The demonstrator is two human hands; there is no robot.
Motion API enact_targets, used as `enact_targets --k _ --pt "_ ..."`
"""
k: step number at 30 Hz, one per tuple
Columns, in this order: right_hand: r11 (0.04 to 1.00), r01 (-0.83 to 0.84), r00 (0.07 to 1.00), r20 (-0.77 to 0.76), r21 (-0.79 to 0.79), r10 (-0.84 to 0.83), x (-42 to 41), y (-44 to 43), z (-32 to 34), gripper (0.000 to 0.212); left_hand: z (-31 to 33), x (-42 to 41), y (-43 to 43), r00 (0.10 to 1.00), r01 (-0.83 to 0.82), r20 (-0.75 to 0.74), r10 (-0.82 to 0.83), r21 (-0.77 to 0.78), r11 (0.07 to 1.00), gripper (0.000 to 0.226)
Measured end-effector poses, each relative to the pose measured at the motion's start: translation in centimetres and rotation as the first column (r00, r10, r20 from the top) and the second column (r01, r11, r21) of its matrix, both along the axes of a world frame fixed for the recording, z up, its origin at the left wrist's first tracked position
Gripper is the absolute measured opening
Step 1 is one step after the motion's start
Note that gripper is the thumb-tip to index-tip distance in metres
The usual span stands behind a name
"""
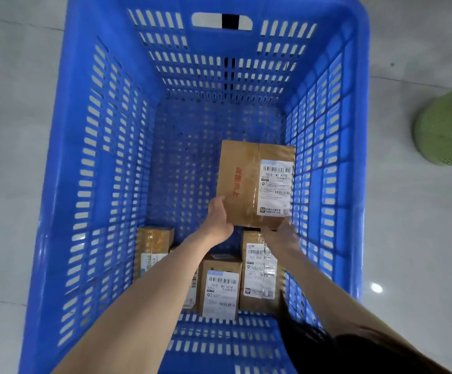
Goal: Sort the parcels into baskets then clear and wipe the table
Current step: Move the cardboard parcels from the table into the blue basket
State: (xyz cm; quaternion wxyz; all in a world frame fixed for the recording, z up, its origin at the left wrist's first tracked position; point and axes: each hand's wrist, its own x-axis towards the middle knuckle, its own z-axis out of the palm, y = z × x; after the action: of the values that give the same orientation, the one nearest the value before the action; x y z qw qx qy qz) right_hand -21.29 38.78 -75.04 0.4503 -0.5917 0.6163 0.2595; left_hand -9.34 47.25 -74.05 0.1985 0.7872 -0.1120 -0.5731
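I look straight down into a deep blue slotted basket [103, 163]. Both my arms reach into it. A brown cardboard parcel [243, 182] with red print and a white shipping label lies against the basket's right wall. My left hand [218, 221] grips its near left corner, and my right hand [283, 234] holds its near right corner from below. Nearer to me on the basket floor lie three more taped brown parcels: one at the left [153, 244], one in the middle [221, 284] and one at the right [261, 271], each with a white label.
The basket stands on a pale tiled floor [12, 130]. A green mesh bin [448, 125] is on the floor to the right. Dark hair [327, 349] hangs into the lower right of the view. The far half of the basket floor is bare.
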Motion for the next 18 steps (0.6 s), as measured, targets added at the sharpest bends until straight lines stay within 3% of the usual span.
enact_targets --k 3,7,10,13,18 --pt "0.978 -0.206 0.973 -0.101 0.021 0.207 0.0 0.9 0.7 0.078 0.4 0.3 0.5 0.964 0.262 0.014 -0.264 0.074 0.962 0.082" --pt "0.966 -0.245 0.959 -0.123 0.083 0.254 0.0 1.2 1.6 0.078 1.2 0.8 1.3 0.866 0.493 -0.001 -0.499 0.165 0.854 0.077" --pt "0.959 -0.271 0.96 -0.051 0.086 0.276 -0.7 1.1 3.1 0.077 1.7 0.7 1.5 0.828 0.547 0.023 -0.561 0.195 0.814 0.076" --pt "0.928 -0.373 0.926 0.06 -0.024 0.374 -1.4 0.9 5.0 0.078 3.5 0.5 1.3 0.771 0.571 0.207 -0.603 0.197 0.797 0.078" --pt "0.891 -0.437 0.886 0.112 -0.124 0.451 -0.7 0.3 12.1 0.072 10.2 1.0 1.5 0.691 0.549 0.411 -0.594 0.236 0.802 0.079"
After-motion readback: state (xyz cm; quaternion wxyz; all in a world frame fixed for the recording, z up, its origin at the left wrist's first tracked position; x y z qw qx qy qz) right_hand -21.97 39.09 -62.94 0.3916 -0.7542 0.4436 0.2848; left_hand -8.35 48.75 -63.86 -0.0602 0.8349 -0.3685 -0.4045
